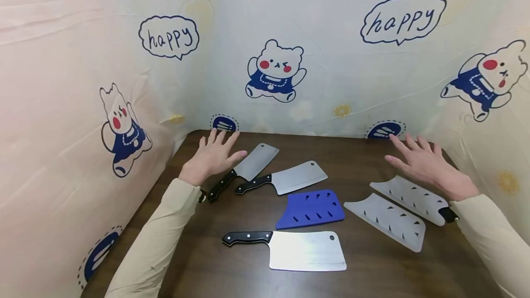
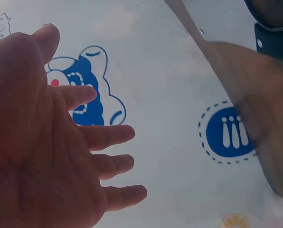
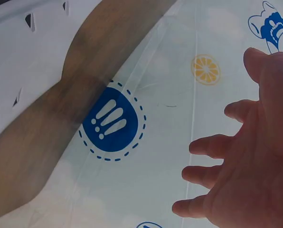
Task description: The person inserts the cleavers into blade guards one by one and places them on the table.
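With fingers spread, my left hand (image 1: 211, 157) hovers palm down near the far left of the table, holding nothing. Closest to it lies a cleaver (image 1: 257, 160) with a black handle, and a second cleaver (image 1: 299, 177) sits just right of that one. A third, larger cleaver (image 1: 307, 251) lies nearer me, handle to the left. Between the cleavers is a blue blade cover (image 1: 311, 209) with small cut-outs. My right hand (image 1: 430, 167), also spread and holding nothing, is above and beyond two whitish blade covers (image 1: 391, 220), (image 1: 414, 197). Both palms show in the wrist views.
A dark brown wooden table (image 1: 198, 261) carries everything. Pale cloth (image 1: 323, 77) printed with bears and "happy" bubbles hangs behind it and along both sides, meeting the table's far edge.
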A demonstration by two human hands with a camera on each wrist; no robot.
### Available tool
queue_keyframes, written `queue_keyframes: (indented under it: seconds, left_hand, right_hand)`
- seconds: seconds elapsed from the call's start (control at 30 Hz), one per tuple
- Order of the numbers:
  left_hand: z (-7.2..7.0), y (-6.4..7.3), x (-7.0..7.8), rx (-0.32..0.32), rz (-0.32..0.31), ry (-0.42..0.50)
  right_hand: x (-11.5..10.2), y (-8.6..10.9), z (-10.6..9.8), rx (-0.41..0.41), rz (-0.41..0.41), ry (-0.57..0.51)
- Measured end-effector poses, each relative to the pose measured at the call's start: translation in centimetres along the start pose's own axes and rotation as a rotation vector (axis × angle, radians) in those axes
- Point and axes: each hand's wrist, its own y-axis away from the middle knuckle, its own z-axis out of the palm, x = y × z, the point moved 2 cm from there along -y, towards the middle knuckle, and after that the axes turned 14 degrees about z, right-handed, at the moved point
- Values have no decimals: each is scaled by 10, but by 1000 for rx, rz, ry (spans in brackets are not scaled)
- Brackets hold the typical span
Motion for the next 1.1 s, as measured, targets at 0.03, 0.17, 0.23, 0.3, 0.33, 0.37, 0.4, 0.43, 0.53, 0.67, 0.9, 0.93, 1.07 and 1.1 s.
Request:
queue_keyframes:
  seconds: [0.03, 0.17, 0.23, 0.3, 0.33, 0.37, 0.4, 0.43, 0.53, 0.67, 0.9, 0.93, 1.07, 1.1]
  left_hand:
    - [1, 0, 3, 2, 4, 7]
    - [8, 2, 16, 7, 24, 8]
    - [12, 5, 22, 15, 45, 10]
    - [16, 8, 28, 18, 76, 8]
    - [19, 9, 32, 18, 91, 10]
    - [21, 11, 35, 21, 106, 13]
    - [24, 12, 38, 22, 120, 12]
    - [26, 13, 41, 25, 134, 12]
    - [33, 18, 49, 33, 166, 22]
    - [43, 25, 56, 15, 192, 67]
    - [66, 42, 64, -23, 265, 117]
    - [68, 44, 66, -40, 272, 126]
    - [79, 55, 73, -133, 300, 197]
    - [81, 56, 74, -154, 299, 212]
  right_hand:
    - [-1, 0, 2, -2, 1, -1]
    - [0, 1, 8, 1, 14, -31]
    - [1, 2, 11, 17, 14, -61]
    - [3, 3, 14, 32, 11, -100]
    - [4, 3, 15, 35, 11, -122]
    - [5, 4, 17, 34, 11, -145]
    - [7, 5, 20, 27, 11, -165]
    - [8, 6, 22, 20, 14, -184]
    - [14, 8, 29, 1, 21, -222]
    - [25, 9, 39, -23, 33, -254]
    - [52, 16, 60, -82, 93, -236]
    - [56, 17, 62, -92, 96, -227]
    - [72, 23, 70, -166, 123, -203]
    - [76, 25, 71, -185, 129, -202]
